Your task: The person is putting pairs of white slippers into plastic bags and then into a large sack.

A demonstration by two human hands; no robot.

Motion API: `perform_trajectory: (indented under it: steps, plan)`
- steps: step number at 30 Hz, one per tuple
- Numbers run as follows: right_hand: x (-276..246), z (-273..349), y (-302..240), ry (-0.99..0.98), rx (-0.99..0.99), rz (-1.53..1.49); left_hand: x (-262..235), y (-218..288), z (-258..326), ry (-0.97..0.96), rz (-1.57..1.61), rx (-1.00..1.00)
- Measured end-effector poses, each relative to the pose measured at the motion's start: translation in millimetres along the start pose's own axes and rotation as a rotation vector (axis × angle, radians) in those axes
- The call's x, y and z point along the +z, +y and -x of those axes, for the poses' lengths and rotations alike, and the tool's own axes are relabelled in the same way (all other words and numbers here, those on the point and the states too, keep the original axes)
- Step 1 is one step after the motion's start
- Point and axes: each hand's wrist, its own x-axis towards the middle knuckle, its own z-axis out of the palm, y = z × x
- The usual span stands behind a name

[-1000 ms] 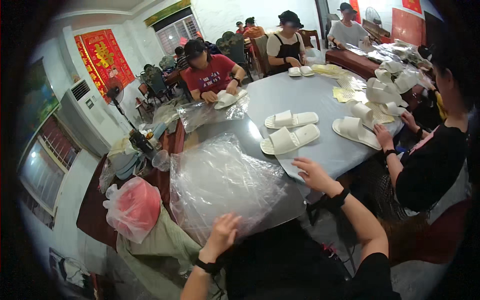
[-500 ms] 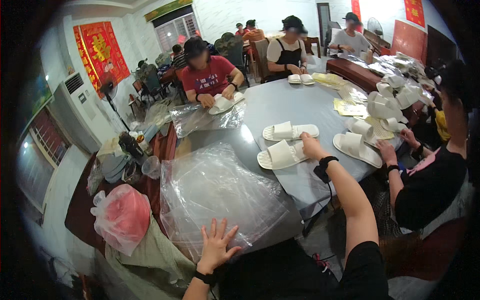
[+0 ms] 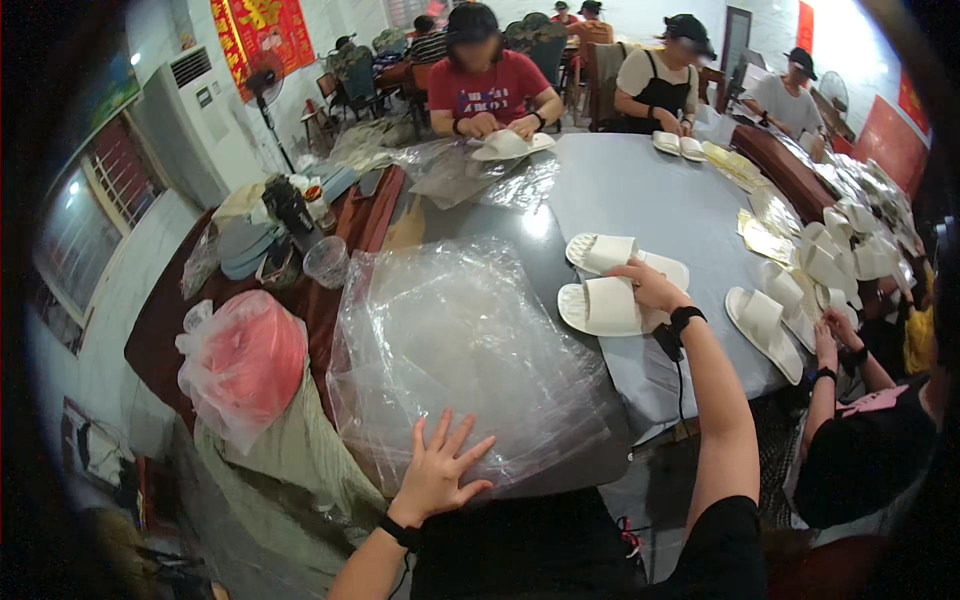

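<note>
My left hand [image 3: 438, 474] lies spread, palm down, on the near edge of a stack of clear plastic bags [image 3: 465, 335]. Two cream slide slippers sit side by side to the right of the stack, toes pointing left. My right hand [image 3: 658, 291] reaches over the nearer slipper [image 3: 608, 308] with its fingers curled at the inner edge of the strap, beside the farther slipper [image 3: 602, 252]. The fingers look closed on the nearer slipper; the thumb is partly hidden. Both slippers rest on the grey table [image 3: 650, 185].
A tied bag with something red [image 3: 252, 365] stands left, by a clear cup [image 3: 326, 262] and a dark bottle [image 3: 290, 212]. Another slipper [image 3: 765, 330] lies to the right, near a co-worker's hands [image 3: 832, 338] and a slipper pile [image 3: 845, 250]. Another person [image 3: 495, 95] handles a slipper opposite.
The view has swung left, shifting the scene rightward. My right hand has moved from the slippers' heel end toward the nearer one's strap. My left hand stays spread on the bags.
</note>
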Motion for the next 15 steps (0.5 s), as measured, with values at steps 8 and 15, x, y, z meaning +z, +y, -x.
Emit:
perform_trajectory:
  steps: [8, 15]
  plan:
    - [13.3, 19.4, -10.4, 0.081, 0.013, -0.387, 0.8, -2.2, 1.9, 0.043, 0.008, 0.021]
    - [0.8, 72.2, -16.4, 0.312, 0.162, -0.473, 3.7, -1.1, 3.5, 0.068, 0.036, 0.025]
